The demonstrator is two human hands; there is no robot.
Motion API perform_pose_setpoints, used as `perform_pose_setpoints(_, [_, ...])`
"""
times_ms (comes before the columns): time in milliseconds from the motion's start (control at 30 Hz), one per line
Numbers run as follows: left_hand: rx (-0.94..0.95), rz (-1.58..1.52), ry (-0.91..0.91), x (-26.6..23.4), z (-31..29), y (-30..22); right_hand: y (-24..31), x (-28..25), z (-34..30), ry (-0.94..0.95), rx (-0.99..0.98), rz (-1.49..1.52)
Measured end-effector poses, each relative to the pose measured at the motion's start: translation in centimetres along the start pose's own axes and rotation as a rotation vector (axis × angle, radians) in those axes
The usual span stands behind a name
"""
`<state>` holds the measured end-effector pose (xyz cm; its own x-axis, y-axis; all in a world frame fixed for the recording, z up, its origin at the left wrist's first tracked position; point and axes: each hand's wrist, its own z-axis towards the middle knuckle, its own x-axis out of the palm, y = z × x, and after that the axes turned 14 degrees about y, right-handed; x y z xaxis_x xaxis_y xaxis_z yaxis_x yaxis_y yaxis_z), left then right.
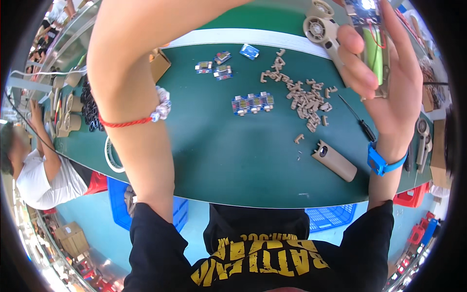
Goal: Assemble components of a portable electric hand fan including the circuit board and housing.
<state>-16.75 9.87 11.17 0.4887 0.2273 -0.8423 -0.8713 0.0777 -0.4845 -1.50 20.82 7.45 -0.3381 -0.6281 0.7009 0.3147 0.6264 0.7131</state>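
My left arm (134,82) reaches up and across the top of the view, and its hand is out of sight beyond the upper edge. High on the right, my right hand (401,97) is closed around an open handle assembly. A green battery cell (372,53), thin red wires and a circuit board (362,14) show in it. Behind this hand lies a beige handheld fan (316,29). Below it on the table are a screwdriver (364,126) with a black grip and a beige handle shell (335,161).
Many small beige clips (306,102) lie heaped on the green table (224,160). Blue circuit boards (253,103) sit mid-table, with more farther back. A white ring (113,155) rests at the left edge. Blue crates (331,217) stand below; another person (48,170) sits at left.
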Motion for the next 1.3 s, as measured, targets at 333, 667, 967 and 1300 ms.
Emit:
perform_pose_setpoints(333, [0.023, 0.023, 0.104, 0.4, 0.5, -0.8, 0.0, -0.1, -0.1, 0.232, 0.032, -0.044])
perform_pose_setpoints(667, [-0.014, 0.092, 0.209, 0.1, 1.1, 0.7, 1.2, -3.5, 0.9, 0.439, -0.075, -0.162])
perform_pose_setpoints(967, [-0.061, 0.163, 0.284, -1.1, 0.5, 1.6, 3.1, -5.9, -0.1, 0.427, -0.059, -0.178])
perform_pose_setpoints(1300, [-0.334, 0.488, 0.698, 9.3, -1.6, 3.7, 5.3, -9.5, -3.3, 0.399, -0.091, -0.159])
